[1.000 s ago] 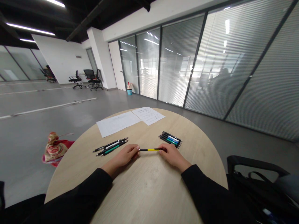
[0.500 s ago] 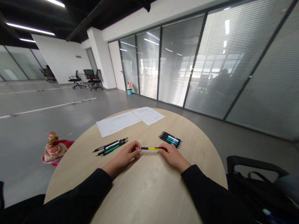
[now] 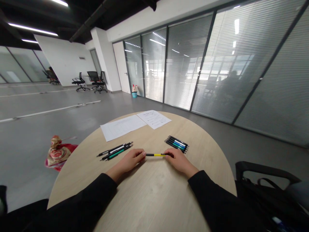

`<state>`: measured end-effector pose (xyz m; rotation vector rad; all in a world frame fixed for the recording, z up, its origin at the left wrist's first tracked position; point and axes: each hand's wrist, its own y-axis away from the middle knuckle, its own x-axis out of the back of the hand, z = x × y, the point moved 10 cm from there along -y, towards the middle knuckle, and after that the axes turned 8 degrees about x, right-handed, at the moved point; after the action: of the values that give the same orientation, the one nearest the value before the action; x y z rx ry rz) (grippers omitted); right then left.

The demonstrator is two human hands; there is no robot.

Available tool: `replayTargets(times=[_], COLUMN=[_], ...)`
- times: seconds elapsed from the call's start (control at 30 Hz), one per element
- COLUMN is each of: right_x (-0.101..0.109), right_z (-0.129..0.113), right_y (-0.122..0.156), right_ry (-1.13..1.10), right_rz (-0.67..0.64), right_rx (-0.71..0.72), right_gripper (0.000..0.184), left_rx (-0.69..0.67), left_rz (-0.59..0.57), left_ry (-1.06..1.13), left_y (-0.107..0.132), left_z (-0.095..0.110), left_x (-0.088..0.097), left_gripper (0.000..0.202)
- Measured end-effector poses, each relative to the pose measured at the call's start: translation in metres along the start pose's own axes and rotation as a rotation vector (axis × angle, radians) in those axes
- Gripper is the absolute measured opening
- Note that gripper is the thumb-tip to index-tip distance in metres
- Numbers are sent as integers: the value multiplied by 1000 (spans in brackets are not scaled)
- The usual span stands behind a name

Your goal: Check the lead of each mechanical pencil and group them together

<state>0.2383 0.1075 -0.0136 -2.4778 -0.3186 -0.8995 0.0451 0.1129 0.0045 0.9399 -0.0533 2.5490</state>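
Observation:
A yellow pen with black ends (image 3: pixel 155 155) lies level between my two hands over the round wooden table (image 3: pixel 154 199). My left hand (image 3: pixel 129 160) pinches its left tip with closed fingers. My right hand (image 3: pixel 178 161) grips its right end, fingers curled. Three pens (image 3: pixel 115 150) lie side by side just left of my left hand. A second cluster of several pens (image 3: pixel 176 144), black, blue and green, lies just beyond my right hand.
Two white paper sheets (image 3: pixel 123 126) (image 3: pixel 154 118) lie at the table's far edge. A black chair with a bag (image 3: pixel 265 190) stands at the right. A red cloth bundle (image 3: pixel 58 154) sits on the floor at the left. Glass partitions run behind.
The pen and both hands stay almost where they were; the left fingertips have shifted slightly along the pen's tip. The view has moved a little.

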Motion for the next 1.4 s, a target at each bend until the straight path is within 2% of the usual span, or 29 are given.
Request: replayTargets(times=[0.2, 0.33, 0.5, 0.77, 1.1, 1.27, 1.4], right_x=[1, 1, 1, -3, -13, -11, -10], right_z=[1, 3, 2, 1, 10, 14, 13], right_y=[1, 1, 1, -3, -21, -26, -26], right_ry=[-18, -17, -3, 34, 97, 94, 67], right_rz=[17, 21, 12, -10, -112, -124, -146], right_rx=[3, -7, -14, 3, -9, -22, -25], right_gripper=[19, 18, 18, 22, 21, 20, 19], left_rx=[-47, -63, -29, 13, -16, 48, 88], left_rz=[8, 8, 48, 35, 91, 53, 27], left_ry=[188, 105, 4, 34, 47, 137, 191], left_y=[-3, -3, -1, 0, -17, -22, -23], left_z=[-4, -3, 0, 1, -14, -20, -17], left_x=[0, 0, 3, 3, 8, 6, 4], left_gripper=[26, 21, 25, 33, 18, 14, 17])
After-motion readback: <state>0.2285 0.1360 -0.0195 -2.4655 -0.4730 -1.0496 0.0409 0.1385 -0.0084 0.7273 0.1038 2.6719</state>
